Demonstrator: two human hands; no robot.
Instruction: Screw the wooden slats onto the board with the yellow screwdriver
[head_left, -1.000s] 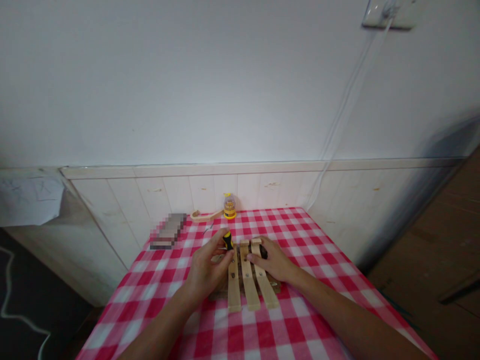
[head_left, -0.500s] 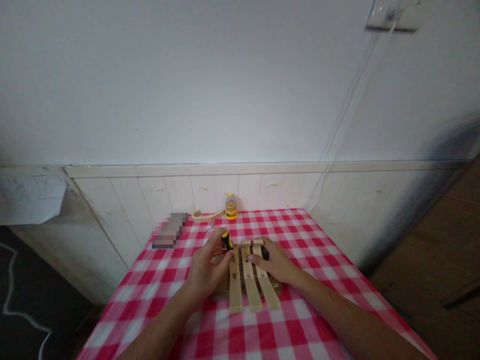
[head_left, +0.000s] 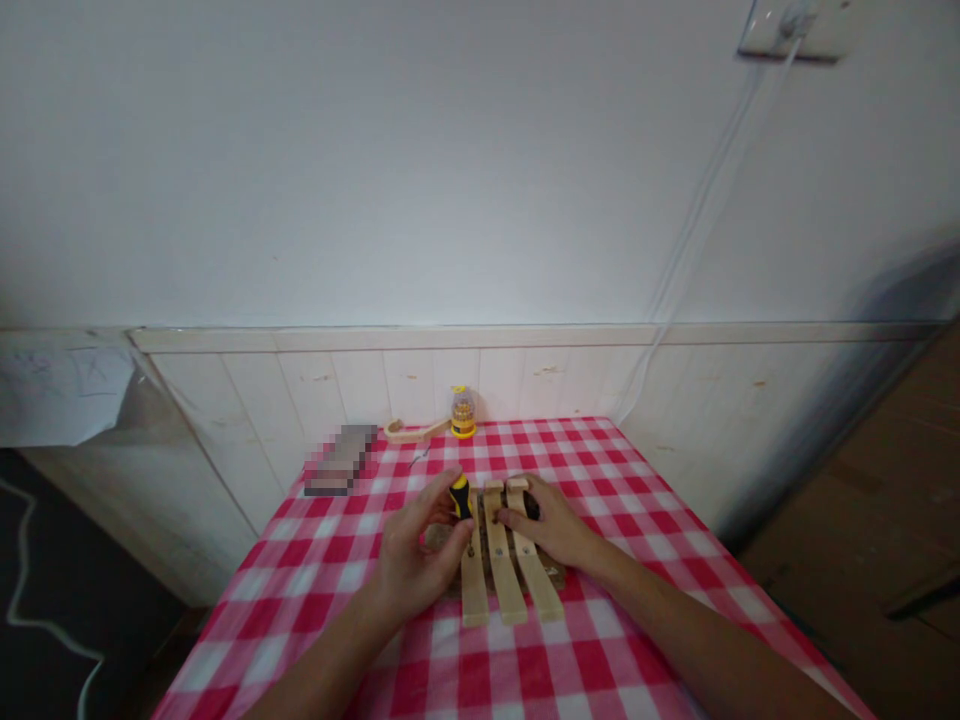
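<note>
A small wooden piece made of three pale slats (head_left: 504,575) on a darker base lies in the middle of the red-and-white checked table (head_left: 615,520). My left hand (head_left: 416,550) is closed round a yellow-and-black screwdriver (head_left: 459,495), held upright with its tip on the leftmost slat. My right hand (head_left: 551,525) presses down on the far end of the slats, its fingers lying flat across them, with something dark under the fingers that I cannot make out.
At the table's far edge, by the panelled wall, stand a small yellow-based jar of bits (head_left: 463,412) and a curved wooden part (head_left: 409,432). A blurred flat object (head_left: 339,460) lies at the far left corner. A white cable (head_left: 697,215) runs down the wall from a socket.
My left hand has shifted a little to the right and turned on the screwdriver handle. The right hand and the slats have stayed where they were.
</note>
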